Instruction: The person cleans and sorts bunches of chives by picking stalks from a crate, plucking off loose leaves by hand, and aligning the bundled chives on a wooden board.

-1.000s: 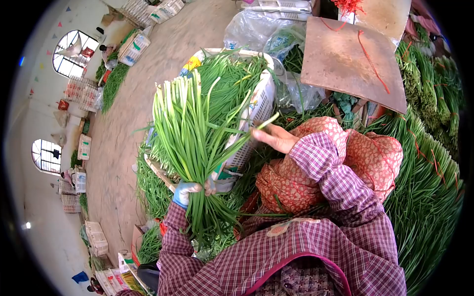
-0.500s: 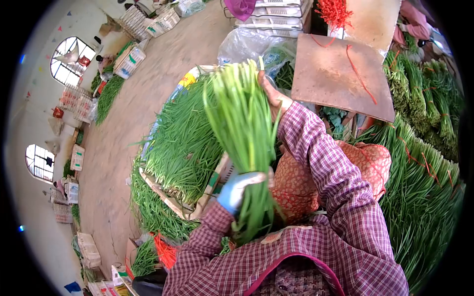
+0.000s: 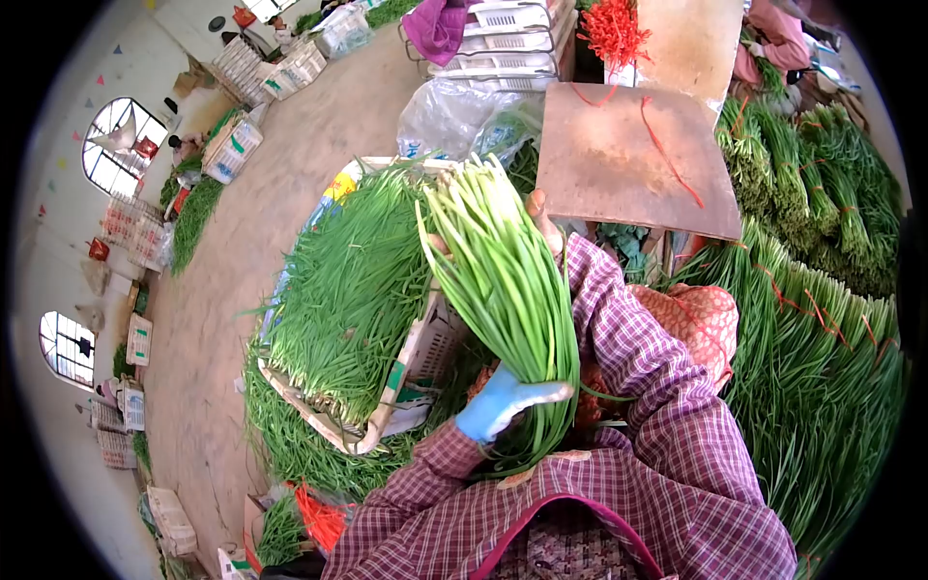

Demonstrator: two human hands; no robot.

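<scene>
The principal risk noted was slippage. The bundle of green stalks (image 3: 503, 290) was held in mid-air, to the right of the white crate (image 3: 430, 350), and its stalks were loose, with no tie visible. Should the grip slacken, inner stalks could slide out lengthwise and leave the ends uneven. A second risk lay at the near end, where leaves bent over close to the checked jacket (image 3: 619, 493); pressing there could crease them. One strand stuck out to the right and could catch on the sleeve.

The gloved left hand (image 3: 512, 398) was closed about the near part, thumb across the front, its fingers hidden behind. The bare right hand (image 3: 548, 230) held the far part from behind, fingertips showing at the left edge and thumb at the right; its firmness could not be determined.

The bundle appeared fresh: whitish at the far ends, bright green through the middle, darker and drooping at the near end. The far ends fanned out and were not level.
</scene>
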